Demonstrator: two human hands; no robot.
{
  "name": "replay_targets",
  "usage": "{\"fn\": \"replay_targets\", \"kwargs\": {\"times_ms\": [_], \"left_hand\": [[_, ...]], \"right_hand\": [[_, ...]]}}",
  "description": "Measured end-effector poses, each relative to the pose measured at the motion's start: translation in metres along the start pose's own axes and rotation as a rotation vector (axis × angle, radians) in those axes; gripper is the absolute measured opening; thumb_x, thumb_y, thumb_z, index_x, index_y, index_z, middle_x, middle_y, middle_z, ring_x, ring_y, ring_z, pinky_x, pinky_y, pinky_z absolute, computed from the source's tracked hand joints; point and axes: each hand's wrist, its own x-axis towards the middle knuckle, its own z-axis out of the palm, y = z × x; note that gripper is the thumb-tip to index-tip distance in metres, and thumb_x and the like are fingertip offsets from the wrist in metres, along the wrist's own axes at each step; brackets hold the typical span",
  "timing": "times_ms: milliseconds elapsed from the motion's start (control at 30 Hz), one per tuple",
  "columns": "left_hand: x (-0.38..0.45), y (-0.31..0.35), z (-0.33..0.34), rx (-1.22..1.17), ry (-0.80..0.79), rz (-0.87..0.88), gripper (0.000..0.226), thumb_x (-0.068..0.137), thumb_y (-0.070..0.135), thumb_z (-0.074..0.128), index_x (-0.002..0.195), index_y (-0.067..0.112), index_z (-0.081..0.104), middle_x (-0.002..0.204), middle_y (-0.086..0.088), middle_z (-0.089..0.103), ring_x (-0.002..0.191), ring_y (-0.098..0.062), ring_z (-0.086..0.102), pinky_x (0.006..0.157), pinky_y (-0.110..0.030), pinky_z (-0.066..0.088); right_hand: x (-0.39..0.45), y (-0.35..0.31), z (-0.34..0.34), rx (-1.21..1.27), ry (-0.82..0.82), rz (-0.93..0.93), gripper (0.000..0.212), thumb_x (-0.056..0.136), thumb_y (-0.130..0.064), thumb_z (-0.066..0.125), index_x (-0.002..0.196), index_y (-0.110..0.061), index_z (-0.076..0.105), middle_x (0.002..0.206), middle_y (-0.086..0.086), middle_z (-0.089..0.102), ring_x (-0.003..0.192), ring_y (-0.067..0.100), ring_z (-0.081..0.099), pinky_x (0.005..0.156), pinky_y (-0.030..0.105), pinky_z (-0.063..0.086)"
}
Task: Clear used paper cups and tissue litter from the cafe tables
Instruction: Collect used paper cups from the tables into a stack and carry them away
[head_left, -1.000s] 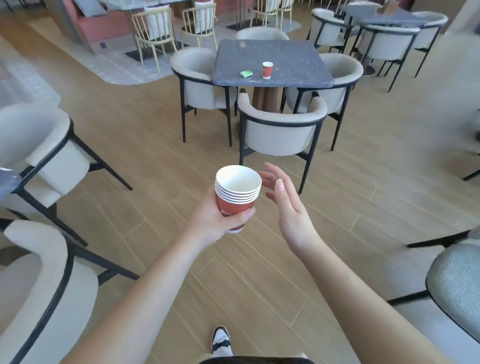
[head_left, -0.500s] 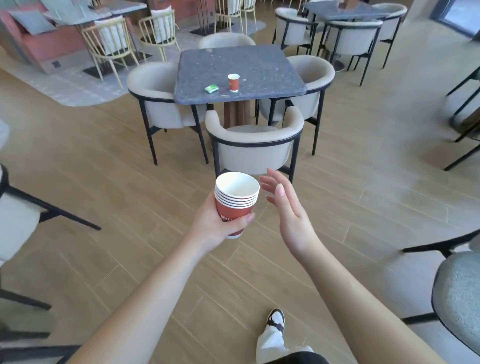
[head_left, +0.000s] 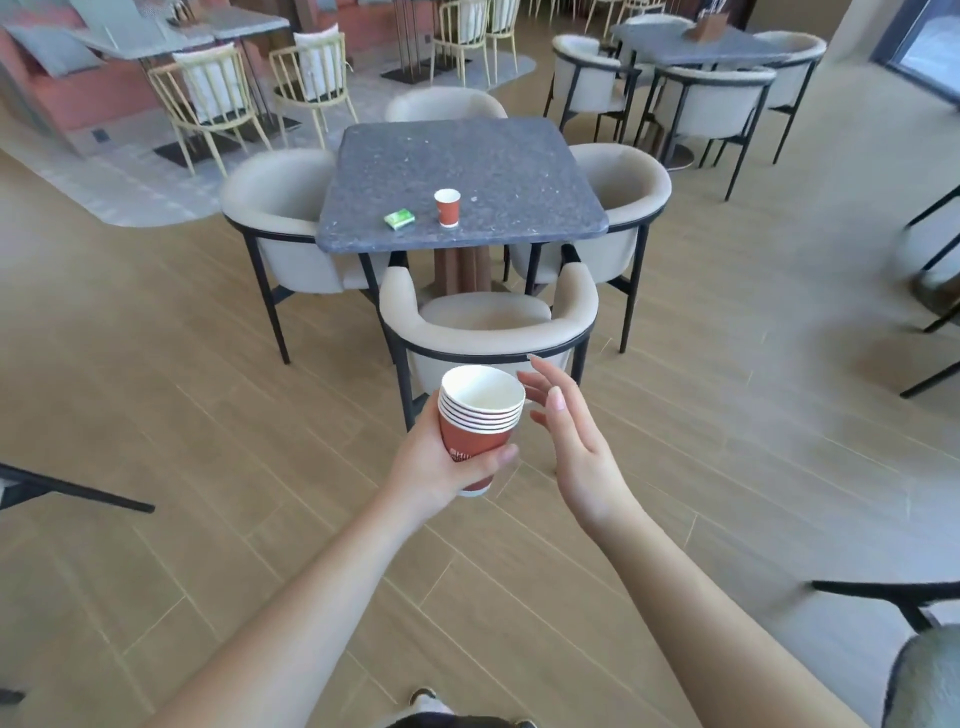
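Head view: the left hand (head_left: 436, 462) grips a stack of red cups (head_left: 480, 423) at centre, upright. The right hand (head_left: 576, 441), at the stack's 3 o'clock, is spread and holds nothing. At 12 o'clock, the table (head_left: 519, 166) bears one cup (head_left: 447, 207); a green pack (head_left: 399, 218) lies at its 9 o'clock.

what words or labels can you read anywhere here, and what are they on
None can be read in full.
Stack of cups held in the left hand: white lettering low on the outer cup, partly covered by fingers and blurred; unreadable.
Single cup on the grey table: no legible print at this size.
Green packet beside it: too small to read.
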Motion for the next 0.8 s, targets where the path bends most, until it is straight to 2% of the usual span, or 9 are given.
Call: {"fn": "replay_targets", "kwargs": {"times_ms": [100,167,233,333,500,667,800], "left_hand": [[0.038,-0.007,-0.012,-0.029,0.015,0.016,0.083,0.054,0.077,0.084,0.124,0.043,0.053,0.119,0.027,0.068,0.116,-0.001,0.064,0.097,-0.028,0.052],[0.066,-0.013,-0.023,-0.038,0.022,0.02,0.085,0.054,0.084,0.078,0.125,0.043,0.052,0.122,0.027,0.067,0.118,-0.001,0.063,0.098,-0.027,0.051],[0.097,-0.021,-0.035,-0.037,0.031,0.027,0.079,0.06,0.079,0.079,0.126,0.044,0.051,0.122,0.027,0.066,0.117,0.001,0.063,0.096,-0.023,0.051],[0.151,-0.031,-0.057,-0.033,0.02,0.035,0.07,0.068,0.063,0.078,0.128,0.045,0.048,0.121,0.025,0.065,0.114,0.002,0.062,0.089,-0.016,0.052],[0.234,-0.03,-0.1,-0.009,-0.003,0.047,0.067,0.067,0.058,0.077,0.123,0.042,0.044,0.123,0.015,0.063,0.109,0.007,0.062,0.085,-0.01,0.049],[0.296,-0.027,-0.133,-0.002,0.011,0.062,0.066,0.065,0.058,0.078,0.12,0.044,0.044,0.119,0.021,0.063,0.105,0.015,0.06,0.082,-0.006,0.047],[0.337,-0.032,-0.143,0.041,0.016,0.058,0.071,0.066,0.055,0.082,0.125,0.043,0.044,0.12,0.027,0.061,0.108,0.016,0.058,0.084,-0.006,0.046]], "right_hand": [[0.039,0.01,0.006,-0.001,-0.016,0.015,0.052,0.097,-0.067,0.032,0.143,-0.045,0.045,0.136,-0.018,0.058,0.135,0.005,0.048,0.116,0.044,0.037],[0.069,0.016,0.015,-0.006,-0.03,0.021,0.047,0.097,-0.066,0.032,0.139,-0.049,0.046,0.134,-0.019,0.059,0.135,0.006,0.049,0.115,0.044,0.038],[0.103,0.02,0.026,-0.022,-0.043,0.015,0.044,0.097,-0.066,0.032,0.137,-0.052,0.046,0.132,-0.022,0.059,0.132,0.004,0.051,0.114,0.041,0.039],[0.161,0.024,0.043,-0.037,-0.051,-0.004,0.048,0.098,-0.063,0.032,0.14,-0.044,0.047,0.132,-0.019,0.06,0.131,0.004,0.052,0.113,0.039,0.04],[0.255,0.018,0.069,-0.014,-0.037,-0.019,0.057,0.098,-0.063,0.032,0.144,-0.033,0.045,0.135,-0.007,0.059,0.132,0.01,0.052,0.116,0.044,0.037],[0.322,0.011,0.087,-0.017,-0.006,-0.031,0.045,0.097,-0.064,0.034,0.136,-0.048,0.048,0.135,-0.011,0.06,0.131,0.009,0.053,0.116,0.045,0.037],[0.366,0.017,0.092,-0.024,0.009,-0.02,0.049,0.097,-0.063,0.034,0.139,-0.043,0.049,0.134,-0.01,0.061,0.131,0.009,0.053,0.116,0.047,0.037]]}}
